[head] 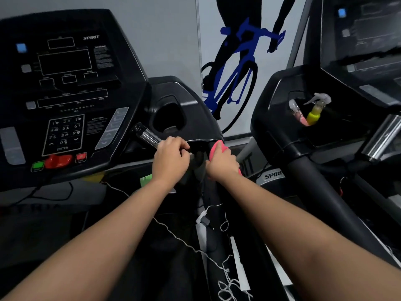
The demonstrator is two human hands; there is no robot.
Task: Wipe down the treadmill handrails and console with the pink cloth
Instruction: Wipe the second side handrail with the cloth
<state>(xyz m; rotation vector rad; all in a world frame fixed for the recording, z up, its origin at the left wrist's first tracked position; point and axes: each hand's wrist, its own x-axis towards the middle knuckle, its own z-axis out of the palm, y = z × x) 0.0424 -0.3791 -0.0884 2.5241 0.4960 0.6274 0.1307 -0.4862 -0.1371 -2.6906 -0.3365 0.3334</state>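
Left hand (171, 158) curls round chrome grip bar (147, 135) | right hand (221, 164), just beside, clutches bunched pink cloth (217, 147) | risk: cloth may slip, leaving bar unwiped.

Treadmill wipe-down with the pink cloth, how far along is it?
Done: nothing visibly finished; no wipe marks show. In hand: the right hand wraps the pink cloth round the black side handrail while the left hand grips the chrome pulse bar. Likely left: the black console panel, with no cloth near it.

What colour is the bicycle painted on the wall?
Blue bicycle, with a black rider; head view.
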